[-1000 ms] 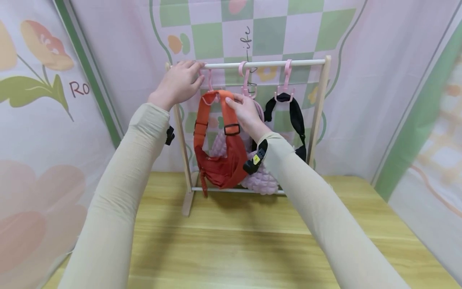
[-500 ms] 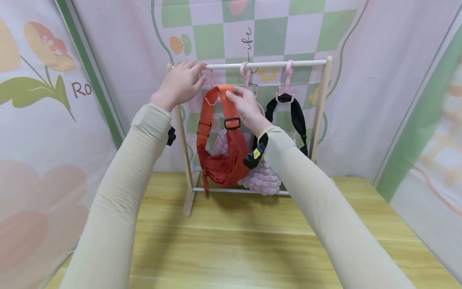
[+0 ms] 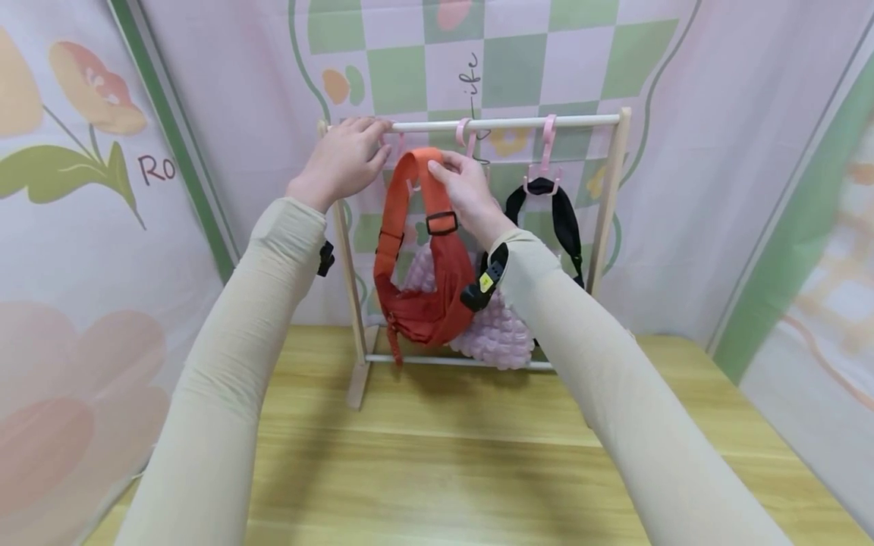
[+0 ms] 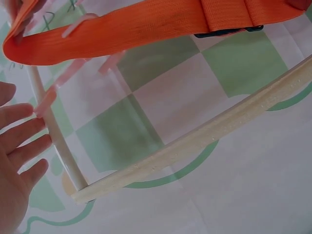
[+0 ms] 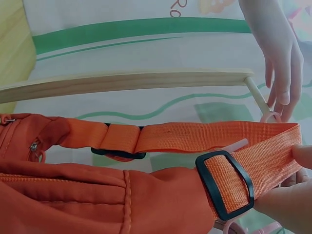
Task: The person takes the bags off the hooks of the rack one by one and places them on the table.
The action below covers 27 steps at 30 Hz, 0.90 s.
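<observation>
My right hand [image 3: 467,193] pinches the orange strap of a red crossbody bag [image 3: 423,315] between thumb and fingers, near the top of its loop. The bag hangs below, its strap raised above the prongs of the left pink hook [image 4: 46,102]. At the left end of the white rail [image 3: 505,123], my left hand [image 3: 344,159] has its fingers extended, with fingertips at the top of that hook. In the right wrist view, a black slider buckle [image 5: 225,185] shows on the strap [image 5: 273,161] beside the right hand.
A lilac puffy bag [image 3: 498,337] hangs behind the red one, partly hidden. To the right, a black strap [image 3: 565,224] loops over another pink hook [image 3: 548,144]. The wooden rack [image 3: 608,197] stands on a wood-grain table [image 3: 437,470], before a patterned curtain [image 3: 724,98].
My right hand has lifted the red crossbody bag's strap upward, from resting on the hook prongs to above them. The bag has risen slightly with it. My left hand stays at the rail.
</observation>
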Tool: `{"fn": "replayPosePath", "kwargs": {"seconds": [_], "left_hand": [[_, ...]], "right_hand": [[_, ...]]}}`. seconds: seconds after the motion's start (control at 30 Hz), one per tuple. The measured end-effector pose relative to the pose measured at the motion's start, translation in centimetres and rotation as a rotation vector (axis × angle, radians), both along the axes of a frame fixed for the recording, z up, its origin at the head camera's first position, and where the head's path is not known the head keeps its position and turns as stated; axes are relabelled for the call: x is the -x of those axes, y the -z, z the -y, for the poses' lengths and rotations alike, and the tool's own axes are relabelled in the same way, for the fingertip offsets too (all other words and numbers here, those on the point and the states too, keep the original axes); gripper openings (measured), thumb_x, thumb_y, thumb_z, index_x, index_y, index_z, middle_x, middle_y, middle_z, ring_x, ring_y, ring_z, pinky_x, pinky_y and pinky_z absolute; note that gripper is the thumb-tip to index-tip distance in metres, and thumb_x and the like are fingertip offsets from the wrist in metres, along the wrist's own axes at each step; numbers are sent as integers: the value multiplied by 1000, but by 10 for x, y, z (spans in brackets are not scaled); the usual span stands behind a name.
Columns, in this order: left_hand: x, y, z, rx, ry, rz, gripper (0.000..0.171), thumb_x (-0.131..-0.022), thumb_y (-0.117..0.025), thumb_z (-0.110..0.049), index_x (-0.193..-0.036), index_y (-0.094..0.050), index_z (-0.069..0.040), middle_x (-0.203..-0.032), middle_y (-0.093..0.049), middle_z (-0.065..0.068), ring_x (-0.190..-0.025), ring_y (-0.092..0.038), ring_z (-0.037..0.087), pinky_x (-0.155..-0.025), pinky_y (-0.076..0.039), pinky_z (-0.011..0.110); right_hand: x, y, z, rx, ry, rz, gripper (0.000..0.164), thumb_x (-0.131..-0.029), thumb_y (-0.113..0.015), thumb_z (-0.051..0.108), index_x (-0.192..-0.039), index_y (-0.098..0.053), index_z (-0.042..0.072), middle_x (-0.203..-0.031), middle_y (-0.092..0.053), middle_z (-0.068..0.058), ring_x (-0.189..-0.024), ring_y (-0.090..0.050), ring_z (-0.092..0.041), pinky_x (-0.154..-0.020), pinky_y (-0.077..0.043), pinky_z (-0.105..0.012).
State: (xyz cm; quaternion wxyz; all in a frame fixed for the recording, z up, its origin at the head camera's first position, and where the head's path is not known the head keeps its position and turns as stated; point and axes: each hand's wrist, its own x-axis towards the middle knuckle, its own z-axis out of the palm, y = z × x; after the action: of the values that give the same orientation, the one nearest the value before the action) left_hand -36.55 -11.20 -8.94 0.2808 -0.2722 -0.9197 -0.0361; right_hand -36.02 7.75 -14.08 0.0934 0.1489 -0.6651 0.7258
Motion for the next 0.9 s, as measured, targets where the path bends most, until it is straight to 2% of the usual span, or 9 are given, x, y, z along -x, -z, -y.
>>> {"fn": "replayPosePath", "kwargs": {"seconds": [0.43,0.7,0.9], "left_hand": [[0,0,-2,3,3,-10,46,-102,-35,-30,-142,-41,-9,-145,-45,12,-137,-37,30,-115,-25,45],[0,0,-2,-2,3,-7,46,-102,-34,-30,-143,-41,-10,-146,-44,11,-136,-37,30,-116,-25,45],[0,1,-1,0,-5,-5,46,-102,-35,-30,-143,-40,-10,-146,-43,11,-136,-37,30,-116,-25,45]], "right_hand": [[-5,-14,-2,95,-20,-28,40,-96,-53,10,-136,-50,6,-132,-55,-12,-118,-55,-20,-100,-46,-30],[-15,-19,-2,149,-35,-103,38,-96,-51,5,-133,-50,-2,-132,-54,-18,-119,-54,-23,-100,-45,-29],[-22,-22,-5,178,-50,-84,39,-95,-52,5,-134,-50,0,-132,-53,-16,-120,-53,-22,-102,-44,-28]]}}
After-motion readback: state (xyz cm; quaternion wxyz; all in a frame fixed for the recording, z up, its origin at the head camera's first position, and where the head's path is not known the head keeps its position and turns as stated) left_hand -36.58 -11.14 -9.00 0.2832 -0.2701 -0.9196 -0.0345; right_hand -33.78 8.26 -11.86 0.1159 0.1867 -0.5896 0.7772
